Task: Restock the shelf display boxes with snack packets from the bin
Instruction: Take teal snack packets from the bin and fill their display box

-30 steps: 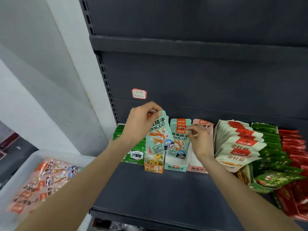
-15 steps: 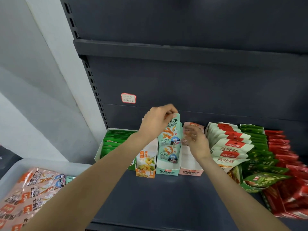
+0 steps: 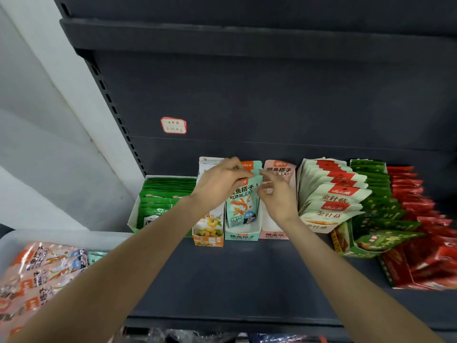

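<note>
Teal packet (image 3: 243,205) upright inside teal box (image 3: 242,234)

Dark grey shelf (image 3: 222,280) with a row of snack display boxes (image 3: 243,235) along its back.

The shelf (image 3: 247,276) looks like dark grey painted metal, matt and smooth, as does its slotted upright (image 3: 116,112). The teal packet (image 3: 243,206) is glossy printed plastic film. The teal display box (image 3: 243,235) and the pink display box (image 3: 274,229) to its right look like printed card. The bin (image 3: 61,237) at near left is pale translucent plastic; its orange packets (image 3: 37,273) shine. A paper label (image 3: 173,125) sticks to the back panel.
</note>
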A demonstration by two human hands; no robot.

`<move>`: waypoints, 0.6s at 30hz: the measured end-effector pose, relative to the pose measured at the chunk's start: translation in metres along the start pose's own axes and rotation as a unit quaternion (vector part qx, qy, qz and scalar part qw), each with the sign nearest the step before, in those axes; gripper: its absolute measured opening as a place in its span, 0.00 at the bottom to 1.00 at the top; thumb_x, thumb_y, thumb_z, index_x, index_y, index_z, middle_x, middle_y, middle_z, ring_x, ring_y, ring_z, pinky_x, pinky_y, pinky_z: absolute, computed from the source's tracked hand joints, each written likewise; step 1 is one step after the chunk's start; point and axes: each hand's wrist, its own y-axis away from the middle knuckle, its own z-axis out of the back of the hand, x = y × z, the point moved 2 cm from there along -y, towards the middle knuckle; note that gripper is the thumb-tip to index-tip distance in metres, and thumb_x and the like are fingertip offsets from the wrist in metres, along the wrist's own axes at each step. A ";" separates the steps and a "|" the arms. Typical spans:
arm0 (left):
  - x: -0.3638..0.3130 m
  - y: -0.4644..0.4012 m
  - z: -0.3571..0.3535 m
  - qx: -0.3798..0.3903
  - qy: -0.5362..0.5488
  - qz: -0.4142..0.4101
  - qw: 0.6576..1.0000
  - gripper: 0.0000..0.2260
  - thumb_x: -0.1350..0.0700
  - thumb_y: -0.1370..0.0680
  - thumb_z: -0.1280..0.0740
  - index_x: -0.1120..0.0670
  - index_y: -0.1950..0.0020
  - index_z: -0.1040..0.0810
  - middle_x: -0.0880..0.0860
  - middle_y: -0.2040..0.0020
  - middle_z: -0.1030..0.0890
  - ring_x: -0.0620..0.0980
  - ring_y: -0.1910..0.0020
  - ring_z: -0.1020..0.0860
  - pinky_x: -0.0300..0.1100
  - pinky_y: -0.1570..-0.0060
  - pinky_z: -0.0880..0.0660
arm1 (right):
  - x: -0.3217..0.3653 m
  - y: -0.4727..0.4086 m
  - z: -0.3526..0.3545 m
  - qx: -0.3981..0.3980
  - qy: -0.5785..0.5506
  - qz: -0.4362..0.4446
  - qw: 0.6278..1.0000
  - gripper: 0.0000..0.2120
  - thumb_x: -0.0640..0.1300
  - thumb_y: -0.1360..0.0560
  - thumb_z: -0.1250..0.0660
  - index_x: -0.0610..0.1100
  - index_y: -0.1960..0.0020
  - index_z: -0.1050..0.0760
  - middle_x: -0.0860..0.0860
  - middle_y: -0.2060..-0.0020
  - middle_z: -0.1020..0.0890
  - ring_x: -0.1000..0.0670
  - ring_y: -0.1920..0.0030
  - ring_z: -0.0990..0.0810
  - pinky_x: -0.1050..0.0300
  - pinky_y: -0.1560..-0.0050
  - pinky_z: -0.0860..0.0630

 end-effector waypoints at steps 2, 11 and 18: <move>-0.001 -0.002 0.001 0.024 -0.011 -0.009 1.000 0.14 0.58 0.21 0.36 0.49 0.37 0.22 0.51 0.45 0.24 0.50 0.46 0.28 0.46 0.50 0.26 | 0.004 -0.001 -0.001 0.006 0.008 -0.002 1.000 0.22 0.38 0.25 0.33 0.45 0.31 0.30 0.47 0.38 0.24 0.54 0.48 0.22 0.68 0.45 0.31; 0.006 0.001 0.005 0.023 -0.056 0.057 0.997 0.15 0.57 0.22 0.35 0.51 0.35 0.27 0.51 0.41 0.28 0.51 0.45 0.26 0.43 0.48 0.29 | 0.004 -0.001 -0.001 -0.005 0.004 -0.011 1.000 0.22 0.38 0.25 0.32 0.43 0.32 0.30 0.46 0.39 0.23 0.51 0.44 0.23 0.62 0.45 0.28; 0.001 -0.007 0.007 0.080 -0.011 0.046 0.996 0.15 0.61 0.22 0.36 0.54 0.35 0.26 0.54 0.41 0.29 0.54 0.45 0.24 0.48 0.44 0.26 | 0.006 0.000 0.000 -0.003 0.007 -0.015 1.000 0.21 0.37 0.25 0.33 0.42 0.33 0.28 0.46 0.39 0.23 0.50 0.43 0.22 0.56 0.41 0.25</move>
